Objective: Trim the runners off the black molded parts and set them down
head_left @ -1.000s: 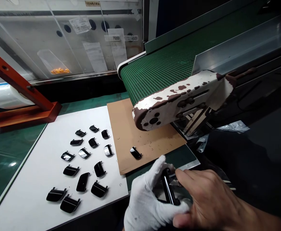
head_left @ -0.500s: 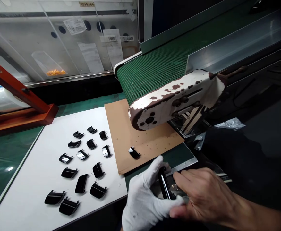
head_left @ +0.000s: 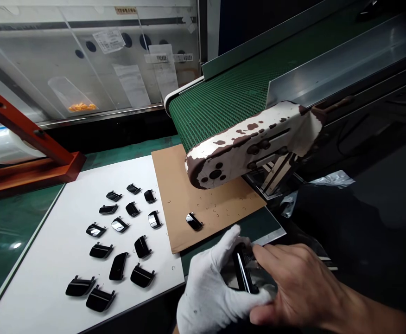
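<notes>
From the head camera, the left hand [head_left: 215,283] in a white cotton glove and the bare right hand [head_left: 296,283] meet just below the near corner of the cardboard sheet [head_left: 203,222]. Both are closed on a glossy black plastic part [head_left: 244,269] that stands nearly on end: the gloved fingers [head_left: 225,250] curl around its left side, while the bare fingers [head_left: 272,257] press in from the right, pinching it between the two hands. On the cardboard lies another black part [head_left: 193,221], among small pale curled shavings [head_left: 213,206]. Left of the cardboard, a white board [head_left: 39,273] on the green table [head_left: 8,227] carries fourteen similar shiny parts [head_left: 142,247] in loose rows, each with small tabs along one edge. Above the cardboard, a green mesh conveyor belt [head_left: 220,116] ends at a white-painted housing [head_left: 244,144] with flaking brown patches. Beyond the cardboard, behind a clear panel [head_left: 25,60], a clear plastic bag [head_left: 66,93] holds orange pieces in its bottom.
</notes>
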{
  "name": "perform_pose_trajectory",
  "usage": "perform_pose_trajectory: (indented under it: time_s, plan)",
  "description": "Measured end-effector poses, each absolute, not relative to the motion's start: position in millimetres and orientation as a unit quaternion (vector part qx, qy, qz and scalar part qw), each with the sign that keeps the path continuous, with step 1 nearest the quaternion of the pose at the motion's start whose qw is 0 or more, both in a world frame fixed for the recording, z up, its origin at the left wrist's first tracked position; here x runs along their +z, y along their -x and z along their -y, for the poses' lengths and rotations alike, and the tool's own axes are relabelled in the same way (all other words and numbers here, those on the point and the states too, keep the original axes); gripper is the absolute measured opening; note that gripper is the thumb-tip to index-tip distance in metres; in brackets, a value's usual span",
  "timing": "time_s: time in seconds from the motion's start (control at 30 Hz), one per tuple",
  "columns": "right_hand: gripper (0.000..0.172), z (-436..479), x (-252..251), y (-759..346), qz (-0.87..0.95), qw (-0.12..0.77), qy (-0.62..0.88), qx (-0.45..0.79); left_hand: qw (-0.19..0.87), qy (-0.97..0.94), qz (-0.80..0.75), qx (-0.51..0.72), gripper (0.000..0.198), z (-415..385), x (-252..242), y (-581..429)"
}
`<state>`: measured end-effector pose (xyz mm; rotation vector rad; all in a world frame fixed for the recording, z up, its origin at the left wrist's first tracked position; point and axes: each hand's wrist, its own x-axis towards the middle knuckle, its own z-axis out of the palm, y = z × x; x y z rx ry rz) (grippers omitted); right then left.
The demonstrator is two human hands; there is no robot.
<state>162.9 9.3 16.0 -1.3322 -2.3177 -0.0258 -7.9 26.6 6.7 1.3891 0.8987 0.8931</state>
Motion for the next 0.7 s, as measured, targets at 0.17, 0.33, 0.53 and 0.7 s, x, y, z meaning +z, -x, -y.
perform_pose_trajectory:
  time_s: [0.17, 0.33, 0.53, 0.7]
  plan:
    - [0.084, -9.8, 14.6, -165.9, 0.853, 0.224, 0.469, -0.043, 0.566, -0.611, -0.394, 0.390, 0.065, -26.5, 7.7, 6.3]
    - [0.080, -9.6, 13.0, -168.6, 0.860, 0.225, 0.456, -0.049, 0.575, -0.604, -0.395, 0.385, 0.065, -26.2, 1.1, 8.1]
    - [0.073, -10.7, 13.5, -167.6, 0.866, 0.236, 0.441, 0.021, 0.607, -0.587, -0.381, 0.377, 0.064, -27.1, -0.2, 8.7]
    - [0.069, -7.1, 20.2, -169.4, 0.766, 0.330, 0.503, 0.228, 0.650, -0.501, -0.359, 0.444, 0.078, -22.9, 2.2, 4.6]
